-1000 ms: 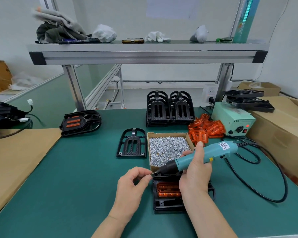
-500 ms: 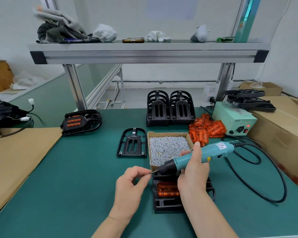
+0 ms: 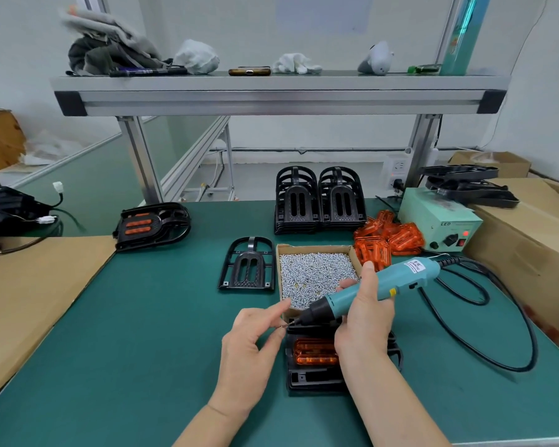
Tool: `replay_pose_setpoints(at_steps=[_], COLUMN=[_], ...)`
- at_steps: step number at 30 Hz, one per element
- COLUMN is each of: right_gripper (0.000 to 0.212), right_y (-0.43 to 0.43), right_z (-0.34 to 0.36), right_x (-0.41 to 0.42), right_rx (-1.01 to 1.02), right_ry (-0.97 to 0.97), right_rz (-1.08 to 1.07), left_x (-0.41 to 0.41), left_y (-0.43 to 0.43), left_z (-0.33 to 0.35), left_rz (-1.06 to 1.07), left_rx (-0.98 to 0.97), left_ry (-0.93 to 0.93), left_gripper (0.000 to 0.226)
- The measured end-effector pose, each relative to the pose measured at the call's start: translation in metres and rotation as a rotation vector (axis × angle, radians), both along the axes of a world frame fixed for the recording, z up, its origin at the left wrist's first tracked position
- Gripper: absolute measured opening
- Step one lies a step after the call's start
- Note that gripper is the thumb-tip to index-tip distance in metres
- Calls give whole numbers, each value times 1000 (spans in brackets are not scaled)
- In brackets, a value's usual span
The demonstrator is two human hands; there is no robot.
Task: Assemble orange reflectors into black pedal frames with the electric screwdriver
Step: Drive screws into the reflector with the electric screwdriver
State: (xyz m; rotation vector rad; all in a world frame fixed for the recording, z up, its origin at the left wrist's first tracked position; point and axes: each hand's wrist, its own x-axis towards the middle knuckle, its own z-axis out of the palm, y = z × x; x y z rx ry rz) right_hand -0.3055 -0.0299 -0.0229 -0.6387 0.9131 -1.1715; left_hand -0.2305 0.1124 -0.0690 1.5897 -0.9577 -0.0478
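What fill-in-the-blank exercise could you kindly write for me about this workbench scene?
1. The right hand grips the ____, its tip at the screw pinched by the left hand.
2. The box is full of loose ____.
3. The frame under both hands carries an ____ reflector.
Missing words: screwdriver; screws; orange.
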Motion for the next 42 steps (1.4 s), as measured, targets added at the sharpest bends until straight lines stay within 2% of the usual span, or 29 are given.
replay_pose_setpoints(at_steps=[11, 18, 26, 31, 37, 42], right_gripper=[25, 29, 29, 23, 20, 25], right_y=[-1, 1, -3, -7, 2, 8], right_z=[4, 4, 10, 21, 28, 25], right_x=[-1, -4, -7, -13, -13, -7], right_rx=[-17, -38, -108, -244, -445, -550], right_ry=[12, 25, -17, -35, 14, 76], right_rz=[-10, -13, -54, -110, -128, -90], left_x=[-3, -8, -9, 4, 7, 9], left_y=[1, 1, 4, 14, 15, 14], left_z=[4, 3, 8, 6, -2, -3], left_rz=[41, 89, -19, -212, -258, -248], left_rx=[43, 39, 146, 375, 513, 527], left_ry=[-86, -290, -186, -1, -134, -136], left_gripper=[58, 55, 62, 92, 109, 118])
